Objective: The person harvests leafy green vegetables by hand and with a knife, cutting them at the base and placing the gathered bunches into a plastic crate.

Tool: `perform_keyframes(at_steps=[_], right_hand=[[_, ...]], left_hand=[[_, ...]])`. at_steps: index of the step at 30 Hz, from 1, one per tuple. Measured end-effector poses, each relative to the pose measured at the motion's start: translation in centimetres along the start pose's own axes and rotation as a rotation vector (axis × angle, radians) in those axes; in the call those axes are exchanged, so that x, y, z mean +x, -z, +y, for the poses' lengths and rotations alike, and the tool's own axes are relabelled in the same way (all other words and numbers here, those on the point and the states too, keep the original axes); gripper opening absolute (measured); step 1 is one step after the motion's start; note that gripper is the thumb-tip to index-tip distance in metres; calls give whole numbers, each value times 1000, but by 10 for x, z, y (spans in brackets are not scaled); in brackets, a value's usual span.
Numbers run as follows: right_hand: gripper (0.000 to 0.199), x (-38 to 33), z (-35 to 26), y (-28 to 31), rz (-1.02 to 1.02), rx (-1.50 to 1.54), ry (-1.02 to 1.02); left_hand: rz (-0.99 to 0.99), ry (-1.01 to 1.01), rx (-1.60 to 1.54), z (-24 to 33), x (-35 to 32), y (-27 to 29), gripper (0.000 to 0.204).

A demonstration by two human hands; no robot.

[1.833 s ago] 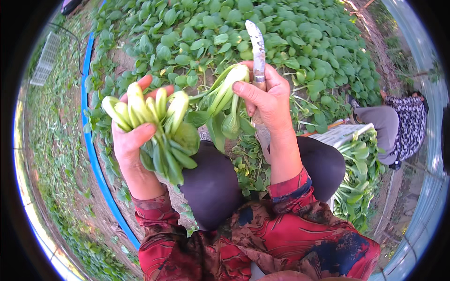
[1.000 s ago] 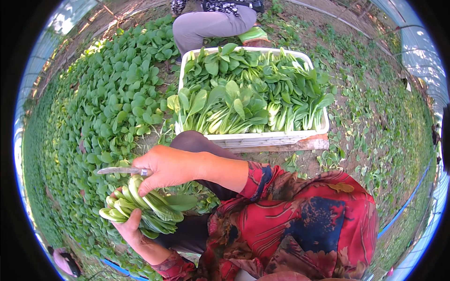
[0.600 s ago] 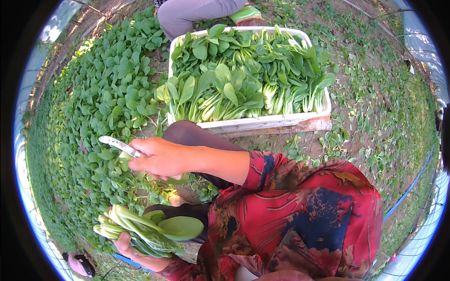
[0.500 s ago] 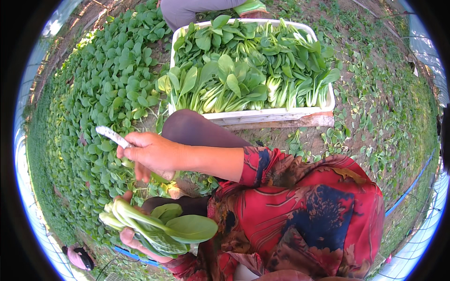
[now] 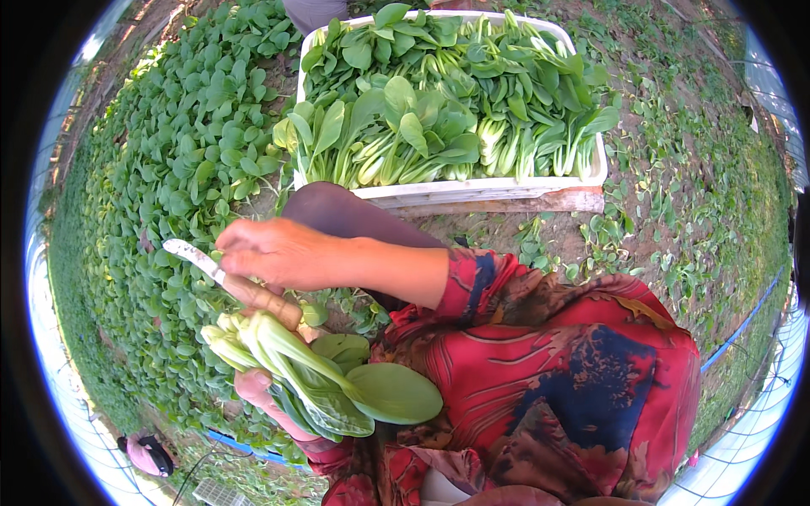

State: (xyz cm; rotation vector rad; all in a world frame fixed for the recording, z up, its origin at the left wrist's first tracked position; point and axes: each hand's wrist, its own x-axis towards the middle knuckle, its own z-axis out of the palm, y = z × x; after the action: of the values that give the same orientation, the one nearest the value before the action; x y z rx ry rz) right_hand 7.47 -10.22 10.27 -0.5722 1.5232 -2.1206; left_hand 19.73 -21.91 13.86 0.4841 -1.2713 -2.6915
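Note:
Held across my lap is a bunch of leafy greens like bok choy [image 5: 325, 375], pale stalks to the left and broad leaves to the right. My left hand [image 5: 260, 390] grips it from below, most of its fingers hidden behind the stalks. Just above the stalks, my right hand [image 5: 283, 255] is closed on a small knife [image 5: 196, 258]. Its whitish blade points up and left, and a tan handle shows under the slightly blurred fingers. The knife is apart from the bunch.
A white crate [image 5: 489, 187] heaped with bundled greens stands beyond my knee [image 5: 337, 215], on a wooden board [image 5: 557, 201]. Dense growing greens [image 5: 177, 160] fill the left. Scattered leaves cover the soil at right. Another person's grey-clad leg [image 5: 314, 12] shows behind the crate.
My left hand has brought the bunch up and to the right, closer beneath my right hand. The knife has tilted, and its handle now shows. The view has shifted slightly.

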Motion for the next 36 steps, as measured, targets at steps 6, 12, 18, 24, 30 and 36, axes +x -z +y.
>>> perform_keyframes(at_steps=[6, 12, 18, 24, 30, 36], right_hand=[[17, -45, 18, 84, 317, -821, 384], [44, -56, 32, 150, -28, -1503, 81], [50, -52, 76, 152, 174, -1643, 95], [37, -40, 92, 169, 378, -1605, 371], [27, -38, 96, 183, 411, -1332, 331], [23, -34, 94, 189, 293, -1355, 464]], left_hand=[[101, -285, 35, 14, 3, -12, 87], [-2, -242, 72, 33, 9, 28, 88], [111, -357, 177, 20, 8, 9, 85], [198, -362, 181, 24, 2, 20, 82], [167, -356, 32, 24, -2, 23, 75], [128, -362, 255, 29, -4, 30, 64]])
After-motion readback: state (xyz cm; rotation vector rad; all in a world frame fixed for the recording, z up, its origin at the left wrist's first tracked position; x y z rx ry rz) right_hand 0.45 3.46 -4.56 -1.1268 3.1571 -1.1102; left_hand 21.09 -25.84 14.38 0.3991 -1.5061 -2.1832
